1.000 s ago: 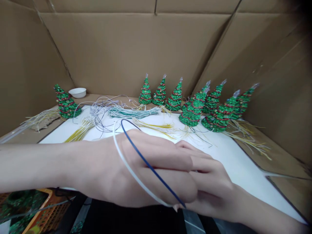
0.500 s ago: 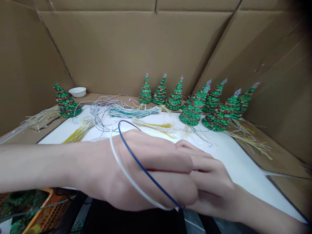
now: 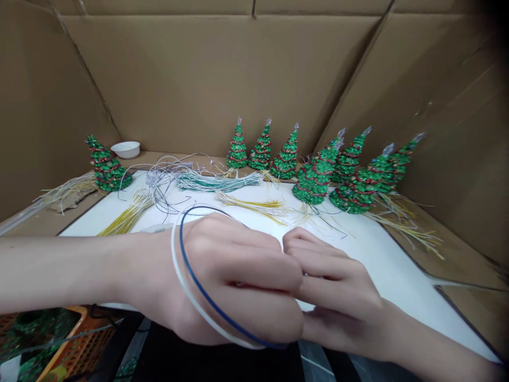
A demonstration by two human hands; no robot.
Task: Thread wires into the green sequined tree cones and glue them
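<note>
My left hand (image 3: 242,265) is closed, its back toward me and its knuckles bent, in front of the white work surface. A blue wire (image 3: 203,292) and a white wire (image 3: 198,310) loop across the back of that hand and run in under its fingers. Close against it, my right hand (image 3: 338,273) is closed too, its curled fingers meeting the left hand's fingertips. What lies between the two hands is hidden.
Small green tinsel trees (image 3: 314,175) stand at the back and right, another tree (image 3: 106,164) at left. Bundles of green-white wires (image 3: 218,182) and yellow wires (image 3: 127,212) lie behind my hands. A white bowl (image 3: 126,150) and an orange basket (image 3: 81,350) are at left.
My left hand has shifted slightly left, away from the right hand, and the wire loop has moved left with it. My right hand stays almost in place.
</note>
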